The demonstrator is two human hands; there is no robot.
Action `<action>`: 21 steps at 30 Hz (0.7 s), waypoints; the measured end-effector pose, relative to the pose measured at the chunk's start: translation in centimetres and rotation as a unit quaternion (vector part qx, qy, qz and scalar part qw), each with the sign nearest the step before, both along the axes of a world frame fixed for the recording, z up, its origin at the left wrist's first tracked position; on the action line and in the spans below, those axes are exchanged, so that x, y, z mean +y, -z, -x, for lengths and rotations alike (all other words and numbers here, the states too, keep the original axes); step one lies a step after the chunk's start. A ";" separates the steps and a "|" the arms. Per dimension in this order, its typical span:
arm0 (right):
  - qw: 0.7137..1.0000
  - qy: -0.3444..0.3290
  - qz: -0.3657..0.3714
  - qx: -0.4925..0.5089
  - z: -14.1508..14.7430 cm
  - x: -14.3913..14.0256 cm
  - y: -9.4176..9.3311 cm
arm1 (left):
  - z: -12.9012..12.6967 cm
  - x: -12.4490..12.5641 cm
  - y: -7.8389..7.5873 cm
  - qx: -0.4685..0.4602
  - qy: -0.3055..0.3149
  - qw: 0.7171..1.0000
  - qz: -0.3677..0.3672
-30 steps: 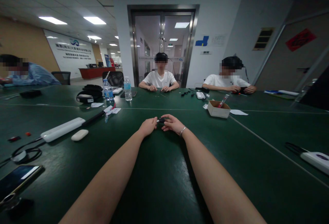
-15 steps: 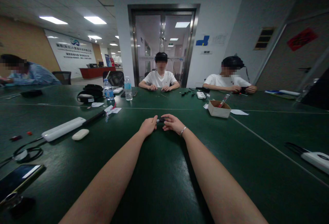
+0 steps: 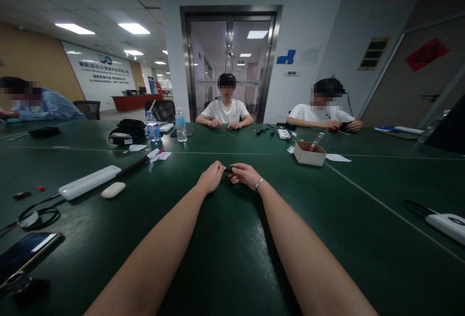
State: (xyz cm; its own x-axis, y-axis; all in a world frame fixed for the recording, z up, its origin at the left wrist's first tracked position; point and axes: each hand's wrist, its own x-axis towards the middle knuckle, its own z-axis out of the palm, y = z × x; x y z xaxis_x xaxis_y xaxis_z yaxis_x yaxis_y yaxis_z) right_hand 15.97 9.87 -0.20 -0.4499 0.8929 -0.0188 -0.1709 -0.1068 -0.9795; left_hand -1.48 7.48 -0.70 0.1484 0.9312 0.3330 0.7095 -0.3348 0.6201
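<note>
Over the green table [image 3: 232, 229], a small black stick-like object with a silvery end [image 3: 228, 169] lies between my two hands; its exact kind is too small to tell. My right hand [image 3: 247, 174], with a bracelet at the wrist, grips its black part between thumb and fingers. At the silvery end, the fingertips of my left hand [image 3: 210, 177] are pinched together. My left fingers hide part of that end.
A white power strip [image 3: 90, 182], a white oval case [image 3: 114, 190] and a phone [image 3: 29, 253] lie left. Two water bottles [image 3: 180, 125] stand farther off. An open box [image 3: 310, 154] sits right. Several people [image 3: 227, 110] sit around the table.
My left fingers have closed in on the silvery end, with the thumb lowered from its raised position. My right fingers have shifted slightly along the black object.
</note>
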 end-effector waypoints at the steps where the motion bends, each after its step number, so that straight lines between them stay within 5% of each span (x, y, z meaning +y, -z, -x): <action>1: 1.000 -0.002 0.000 0.001 0.0 0.0 0.0 | 0.0 0.0 0.0 0.003 0.002 1.000 0.000; 21: 1.000 0.003 -0.018 -0.006 0.0 -0.3 -0.3 | 0.2 0.3 0.1 -0.043 -0.007 0.998 0.041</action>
State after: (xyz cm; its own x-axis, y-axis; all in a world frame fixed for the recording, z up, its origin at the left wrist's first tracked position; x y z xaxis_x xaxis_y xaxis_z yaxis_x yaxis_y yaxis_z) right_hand 16.01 9.56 0.10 -0.4452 0.8954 0.0082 -0.1596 -0.0703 -0.9847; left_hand -1.70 7.81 -0.78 0.1086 0.9577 0.2666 0.6570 -0.2704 0.7038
